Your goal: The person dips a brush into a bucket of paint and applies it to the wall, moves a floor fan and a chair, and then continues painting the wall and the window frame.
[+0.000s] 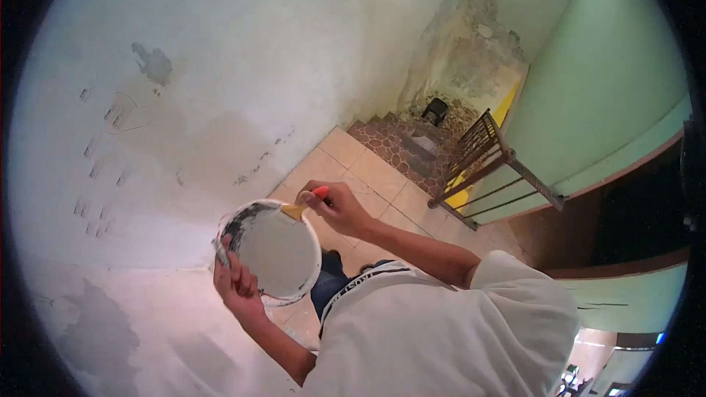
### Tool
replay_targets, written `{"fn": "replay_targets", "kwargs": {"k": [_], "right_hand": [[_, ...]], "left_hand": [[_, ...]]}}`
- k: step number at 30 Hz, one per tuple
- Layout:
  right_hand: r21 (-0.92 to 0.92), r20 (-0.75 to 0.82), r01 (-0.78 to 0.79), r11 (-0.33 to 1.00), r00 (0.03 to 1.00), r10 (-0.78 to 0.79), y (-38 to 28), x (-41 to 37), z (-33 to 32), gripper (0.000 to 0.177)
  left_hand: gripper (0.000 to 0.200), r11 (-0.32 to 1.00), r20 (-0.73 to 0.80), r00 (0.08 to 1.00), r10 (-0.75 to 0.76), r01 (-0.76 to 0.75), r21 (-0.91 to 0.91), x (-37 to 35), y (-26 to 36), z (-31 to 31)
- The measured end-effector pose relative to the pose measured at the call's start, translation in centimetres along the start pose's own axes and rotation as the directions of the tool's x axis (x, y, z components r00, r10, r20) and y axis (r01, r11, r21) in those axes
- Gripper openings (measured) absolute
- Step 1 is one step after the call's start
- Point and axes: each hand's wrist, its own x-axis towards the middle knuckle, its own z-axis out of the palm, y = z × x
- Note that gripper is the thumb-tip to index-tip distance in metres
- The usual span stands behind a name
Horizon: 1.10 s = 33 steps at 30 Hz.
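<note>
A round white bucket point(318, 268) of smooth grey paste point(276, 254) is held up in front of my body, its inner wall smeared dark on the left side. My left hand point(239, 287) is closed around the bucket's near left rim, fingers curled against its side. My right hand point(337, 206) grips a small red-and-yellow tool at the opposite rim. Its red end point(321, 191) sticks up from the fist, and the yellow part point(294, 211) reaches over the rim. I cannot tell what kind of tool it is.
A pale wall point(243, 66) with grey patches point(153, 64) and scrapes stands to the left. Beige floor tiles point(375, 176) lead to stone-patterned steps point(397, 143) with debris and a black object point(435, 111). A metal railing point(507, 158) borders the steps, beside a green wall point(610, 81).
</note>
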Motion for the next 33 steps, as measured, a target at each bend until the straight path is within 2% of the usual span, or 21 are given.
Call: {"fn": "replay_targets", "kwargs": {"k": [1, 2, 4, 5, 7, 8, 9, 10, 12, 14, 17, 19, 22, 26, 33], "right_hand": [[-0.067, 0.01, 0.045, 0.997, 0.999, -0.045, 0.6, 1.5, 0.3, 0.027], [-0.057, 0.026, 0.044, 0.997, 0.999, -0.042, 1.2, 3.0, 0.7, 0.027], [-0.264, 0.113, 0.148, 0.953, 0.986, -0.122, 0.4, 5.9, 1.9, 0.018], [-0.241, 0.147, 0.147, 0.959, 0.983, -0.114, 0.0, 7.2, 2.7, 0.018], [-0.425, 0.275, 0.22, 0.878, 0.956, -0.106, -0.5, 10.3, 4.9, 0.019], [-0.407, 0.299, 0.239, 0.881, 0.947, -0.119, 0.0, 12.0, 6.5, 0.019], [-0.469, 0.32, 0.245, 0.849, 0.943, -0.095, 0.5, 13.4, 7.7, 0.019], [-0.531, 0.336, 0.241, 0.812, 0.94, -0.059, 1.1, 14.4, 8.6, 0.019], [-0.518, 0.35, 0.276, 0.81, 0.932, -0.093, 2.8, 16.9, 10.4, 0.022], [-0.504, 0.355, 0.321, 0.802, 0.923, -0.147, 4.7, 19.6, 11.8, 0.026], [-0.538, 0.401, 0.341, 0.771, 0.908, -0.122, 7.0, 21.0, 12.2, 0.024], [-0.544, 0.475, 0.364, 0.756, 0.876, -0.081, 8.4, 22.6, 12.4, 0.023], [-0.485, 0.538, 0.39, 0.783, 0.838, -0.084, 10.7, 25.0, 12.8, 0.024], [-0.425, 0.573, 0.418, 0.803, 0.811, -0.119, 10.4, 26.8, 11.4, 0.026], [-0.423, 0.604, 0.389, 0.819, 0.794, -0.065, 12.6, 27.6, 10.2, 0.029]], "left_hand": [[0.059, 0.997, 0.042, 0.999, -0.01, 0.007, 0.074, 2.1, 0.5, 1.0], [0.056, 0.992, 0.021, 0.998, -0.063, 0.061, 0.115, 4.3, 1.4, 1.8], [0.053, 0.97, -0.008, 0.982, -0.188, 0.187, 0.157, 8.4, 3.0, 2.7], [0.051, 0.956, -0.007, 0.968, -0.251, 0.249, 0.154, 10.3, 3.6, 2.9], [0.049, 0.943, 0.07, 0.953, -0.296, 0.279, 0.183, 13.4, 4.9, 3.3], [0.048, 0.94, 0.126, 0.941, -0.314, 0.289, 0.182, 14.9, 5.6, 3.5], [0.047, 0.936, 0.185, 0.924, -0.336, 0.305, 0.174, 16.5, 6.2, 3.8], [0.047, 0.938, 0.164, 0.929, -0.332, 0.307, 0.162, 18.0, 6.4, 3.9], [0.045, 0.939, 0.27, 0.902, -0.337, 0.304, 0.159, 20.9, 6.8, 4.2], [0.045, 0.94, 0.259, 0.906, -0.335, 0.302, 0.157, 23.4, 7.2, 4.3], [0.049, 0.953, 0.218, 0.934, -0.283, 0.248, 0.177, 24.3, 7.5, 6.0], [0.043, 0.954, 0.239, 0.929, -0.281, 0.243, 0.177, 25.4, 7.7, 6.7], [0.041, 0.964, 0.239, 0.938, -0.25, 0.218, 0.151, 27.0, 7.9, 7.8], [0.04, 0.968, 0.183, 0.962, -0.202, 0.168, 0.185, 27.6, 7.8, 9.6], [0.037, 0.967, 0.087, 0.982, -0.168, 0.147, 0.209, 27.4, 6.6, 11.3]]}}
